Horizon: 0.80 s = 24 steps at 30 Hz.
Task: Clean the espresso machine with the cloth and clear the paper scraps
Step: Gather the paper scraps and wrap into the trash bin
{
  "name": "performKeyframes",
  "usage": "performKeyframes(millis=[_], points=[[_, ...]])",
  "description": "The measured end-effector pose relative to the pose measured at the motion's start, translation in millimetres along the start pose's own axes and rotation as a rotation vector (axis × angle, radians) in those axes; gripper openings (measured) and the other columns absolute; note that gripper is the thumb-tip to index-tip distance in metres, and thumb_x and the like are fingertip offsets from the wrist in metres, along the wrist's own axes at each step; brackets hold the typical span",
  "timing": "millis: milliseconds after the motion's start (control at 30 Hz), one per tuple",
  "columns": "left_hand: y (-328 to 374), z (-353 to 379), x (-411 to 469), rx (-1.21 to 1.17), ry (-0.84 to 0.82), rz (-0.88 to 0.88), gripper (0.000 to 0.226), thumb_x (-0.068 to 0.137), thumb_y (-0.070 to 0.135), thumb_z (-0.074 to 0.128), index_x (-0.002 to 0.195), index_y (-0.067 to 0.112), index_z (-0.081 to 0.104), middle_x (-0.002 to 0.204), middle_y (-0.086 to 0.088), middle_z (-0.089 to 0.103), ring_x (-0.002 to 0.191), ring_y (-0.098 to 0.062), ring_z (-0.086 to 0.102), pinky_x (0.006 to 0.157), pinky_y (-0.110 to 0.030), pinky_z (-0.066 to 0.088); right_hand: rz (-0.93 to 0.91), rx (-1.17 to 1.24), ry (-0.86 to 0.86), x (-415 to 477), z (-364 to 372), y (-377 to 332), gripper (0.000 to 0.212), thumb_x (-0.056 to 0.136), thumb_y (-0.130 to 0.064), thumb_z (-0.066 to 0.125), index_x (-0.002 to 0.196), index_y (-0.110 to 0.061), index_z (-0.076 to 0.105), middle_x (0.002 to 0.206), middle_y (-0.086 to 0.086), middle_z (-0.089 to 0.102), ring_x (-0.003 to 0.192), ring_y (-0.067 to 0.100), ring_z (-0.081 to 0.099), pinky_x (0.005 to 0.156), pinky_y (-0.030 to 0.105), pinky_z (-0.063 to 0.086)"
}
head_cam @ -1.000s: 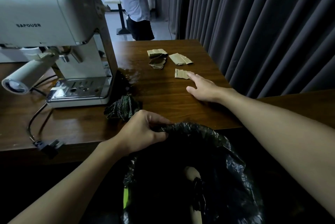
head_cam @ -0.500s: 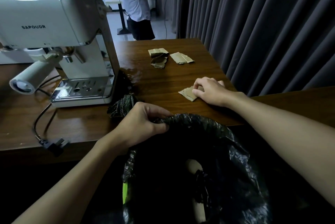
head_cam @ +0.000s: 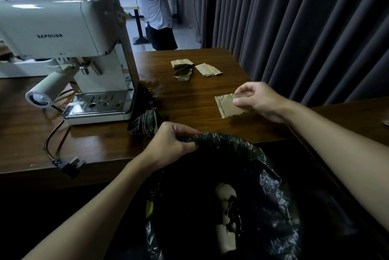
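Pinching a torn brown paper scrap (head_cam: 226,105) between thumb and fingertips, the right hand (head_cam: 261,101) holds it over the wooden table (head_cam: 189,99), apparently lifted off the surface, near the front edge. The left hand (head_cam: 170,144) grips the rim of a black bin bag (head_cam: 263,165), fingers curled round bunched plastic; the bag's mouth gapes below the table's front edge (something pale lies inside, too dim to identify).

Three more scraps lie farther back on the table: a tan folded piece (head_cam: 182,62) touching a darker crumpled piece (head_cam: 182,74) in front of it, and a lighter piece (head_cam: 208,69) just beside them to the right.

At the table's left stands the cream espresso machine (head_cam: 63,28), its portafilter handle (head_cam: 45,91) angled toward the camera. A dark cloth (head_cam: 145,121) lies crumpled against the machine's right front corner, between the machine and the left hand. The machine's plug (head_cam: 67,165) rests on the table near the edge. Beyond the table, another person (head_cam: 155,7) stands beside a dark curtain (head_cam: 294,17).
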State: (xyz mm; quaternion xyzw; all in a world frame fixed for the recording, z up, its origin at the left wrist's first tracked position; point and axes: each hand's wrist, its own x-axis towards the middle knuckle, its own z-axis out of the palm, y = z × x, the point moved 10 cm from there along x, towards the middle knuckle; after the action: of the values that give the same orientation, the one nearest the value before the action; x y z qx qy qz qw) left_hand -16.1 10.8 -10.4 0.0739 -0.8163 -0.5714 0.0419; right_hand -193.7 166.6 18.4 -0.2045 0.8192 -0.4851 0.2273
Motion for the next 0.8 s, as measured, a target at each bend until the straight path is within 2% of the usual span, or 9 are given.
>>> performKeyframes(millis=[100,167,233,367,467,533,700,800], points=[[-4,3,4,0.009,-0.002,-0.014,0.021,0.082,-0.004,0.075,0.098,0.009,0.079,0.090,-0.008,0.078,0.082,-0.027,0.074,0.075,-0.040,0.060,-0.018,0.143,-0.210,-32,15,-13,0.028,0.082,-0.007,0.071,0.109,-0.012,0.062,0.112,0.014,0.064,0.093,0.023,0.064,0.077,0.034,0.054],[-6,6,7,0.004,-0.002,-0.016,0.022,0.081,-0.005,0.075,0.098,0.008,0.079,0.089,-0.010,0.078,0.076,-0.023,0.072,0.073,-0.040,0.059,-0.022,0.056,-0.381,-52,34,-16,0.031,0.081,-0.014,0.072,0.111,-0.013,0.064,0.113,0.011,0.064,0.096,0.022,0.065,0.078,0.032,0.055],[-6,10,8,0.001,-0.005,-0.009,0.023,0.080,-0.006,0.075,0.097,0.009,0.080,0.089,-0.010,0.078,0.075,-0.022,0.071,0.074,-0.040,0.060,-0.048,-0.112,-0.466,-62,48,-17,0.033,0.083,-0.022,0.070,0.114,-0.016,0.065,0.113,0.008,0.068,0.101,0.021,0.066,0.083,0.034,0.054],[-8,10,11,0.005,-0.014,0.000,0.026,0.079,-0.005,0.077,0.092,0.017,0.081,0.089,-0.001,0.079,0.080,-0.018,0.074,0.076,-0.032,0.060,-0.098,-0.132,-0.262,-37,39,-21,0.024,0.092,-0.021,0.063,0.115,-0.015,0.066,0.108,0.005,0.072,0.103,0.019,0.067,0.087,0.033,0.053],[-10,9,13,0.012,-0.020,-0.008,0.026,0.078,-0.003,0.078,0.091,0.020,0.080,0.090,0.000,0.079,0.088,-0.025,0.075,0.082,-0.036,0.060,-0.113,-0.230,-0.157,-5,40,-19,0.024,0.094,-0.020,0.061,0.117,-0.017,0.065,0.117,0.003,0.067,0.109,0.016,0.062,0.092,0.032,0.052],[-11,9,14,0.008,-0.030,-0.016,0.025,0.078,-0.003,0.078,0.091,0.018,0.081,0.089,-0.001,0.079,0.085,-0.024,0.075,0.081,-0.038,0.059,-0.135,-0.324,-0.128,17,48,-21,0.029,0.094,-0.018,0.060,0.124,-0.019,0.062,0.128,0.000,0.059,0.119,0.015,0.054,0.096,0.028,0.045],[-14,8,15,0.040,-0.022,-0.011,0.032,0.077,0.000,0.080,0.083,0.031,0.080,0.086,0.007,0.079,0.085,-0.018,0.075,0.081,-0.033,0.058,-0.165,-0.438,-0.056,79,67,-33,0.049,0.093,-0.026,0.059,0.140,-0.027,0.046,0.151,0.002,0.039,0.139,0.021,0.035,0.109,0.040,0.034],[-16,8,16,0.062,-0.036,-0.014,0.027,0.078,0.003,0.081,0.089,0.027,0.080,0.087,0.010,0.078,0.083,-0.012,0.075,0.078,-0.029,0.060,-0.105,-0.509,-0.037,117,65,-26,0.062,0.094,-0.034,0.057,0.149,-0.029,0.030,0.157,0.004,0.030,0.142,0.025,0.031,0.113,0.045,0.032]])
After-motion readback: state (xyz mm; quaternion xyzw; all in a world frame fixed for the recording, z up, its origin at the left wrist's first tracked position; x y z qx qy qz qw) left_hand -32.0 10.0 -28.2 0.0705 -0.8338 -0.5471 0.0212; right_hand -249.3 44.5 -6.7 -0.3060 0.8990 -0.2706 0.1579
